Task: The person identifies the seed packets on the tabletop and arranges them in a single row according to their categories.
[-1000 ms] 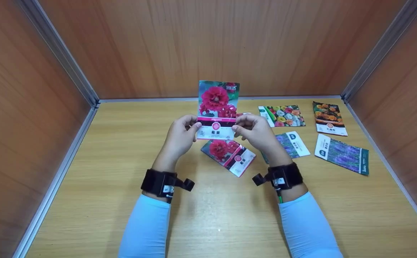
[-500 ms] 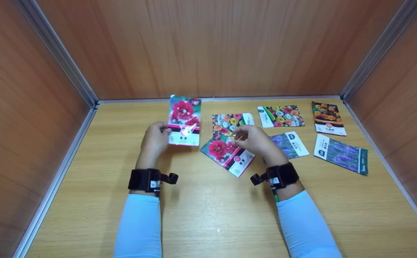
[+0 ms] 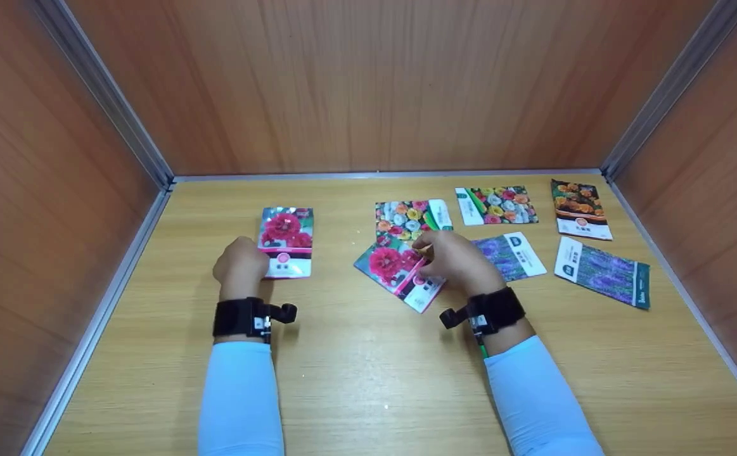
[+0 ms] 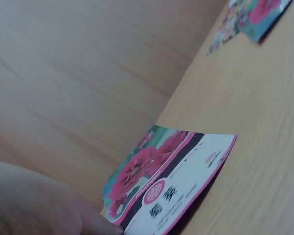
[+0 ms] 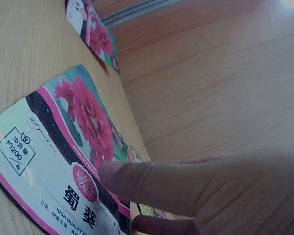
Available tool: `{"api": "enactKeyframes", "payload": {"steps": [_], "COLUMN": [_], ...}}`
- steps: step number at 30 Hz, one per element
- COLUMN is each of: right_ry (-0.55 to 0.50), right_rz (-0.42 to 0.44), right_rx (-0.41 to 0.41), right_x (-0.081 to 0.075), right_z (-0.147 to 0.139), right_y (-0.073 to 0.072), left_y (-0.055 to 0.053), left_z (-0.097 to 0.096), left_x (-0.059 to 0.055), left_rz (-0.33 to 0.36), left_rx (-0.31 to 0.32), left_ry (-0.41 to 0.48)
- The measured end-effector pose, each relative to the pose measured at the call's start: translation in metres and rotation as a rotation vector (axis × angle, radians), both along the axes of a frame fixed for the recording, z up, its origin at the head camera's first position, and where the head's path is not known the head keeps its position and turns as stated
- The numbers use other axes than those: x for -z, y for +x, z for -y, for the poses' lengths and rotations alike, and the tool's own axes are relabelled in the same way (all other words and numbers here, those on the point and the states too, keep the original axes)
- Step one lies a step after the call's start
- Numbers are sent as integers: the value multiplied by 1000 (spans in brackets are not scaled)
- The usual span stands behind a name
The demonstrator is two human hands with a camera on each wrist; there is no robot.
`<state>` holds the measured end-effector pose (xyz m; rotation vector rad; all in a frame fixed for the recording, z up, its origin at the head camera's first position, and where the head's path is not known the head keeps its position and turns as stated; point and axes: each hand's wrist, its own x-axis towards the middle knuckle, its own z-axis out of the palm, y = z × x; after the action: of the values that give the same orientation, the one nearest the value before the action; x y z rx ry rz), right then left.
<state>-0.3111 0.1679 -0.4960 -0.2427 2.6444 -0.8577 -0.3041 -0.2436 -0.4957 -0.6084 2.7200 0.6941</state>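
At the left of the table, my left hand (image 3: 240, 263) pinches the lower left edge of a hollyhock seed packet (image 3: 287, 244). In the left wrist view this packet (image 4: 174, 181) lies tilted, its near edge slightly off the table. My right hand (image 3: 460, 259) pinches the right side of a second hollyhock seed packet (image 3: 386, 261) at the middle. The right wrist view shows the thumb (image 5: 132, 176) on that packet's printed front, with another finger by its edge. That packet overlaps a packet of mixed-colour flowers (image 3: 406, 216) behind it.
To the right lie another mixed-flower packet (image 3: 501, 206), an orange-flower packet (image 3: 580, 202) and two lavender-coloured packets (image 3: 507, 253), (image 3: 606, 272). Wooden panels (image 3: 374, 82) close off the back and both sides of the table (image 3: 355, 380).
My left hand has carried its hollyhock packet left and down to the table. My right hand has let go of that packet and moved down onto the second one.
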Motion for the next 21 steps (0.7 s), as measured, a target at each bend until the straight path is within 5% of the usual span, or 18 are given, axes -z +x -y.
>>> {"api": "enactKeyframes", "payload": {"steps": [5,8,11,14,18,21], "right_ry": [31,47,55,59,58,49], "right_rz": [5,11,17,22,27,25], "right_rx": [-16,-27,-32,-33,-33,-37], "right_x": [2,3,3,3,4,5], "right_z": [1,0,0,-1,-2,-2], "right_y": [3,3,2,1,0,-1], "left_y": [-1,0,2,3,3,3], "left_z": [4,-1,-13,-26,-39,-38], "left_x": [-1,-4,-7,-8,-4,-1], "left_rz": [35,0,-71,-119,-83,-52], "left_rx": [-65,-65,4,136,247,244], "left_ry": [-46,-59,-74,-90,-83,-76]}}
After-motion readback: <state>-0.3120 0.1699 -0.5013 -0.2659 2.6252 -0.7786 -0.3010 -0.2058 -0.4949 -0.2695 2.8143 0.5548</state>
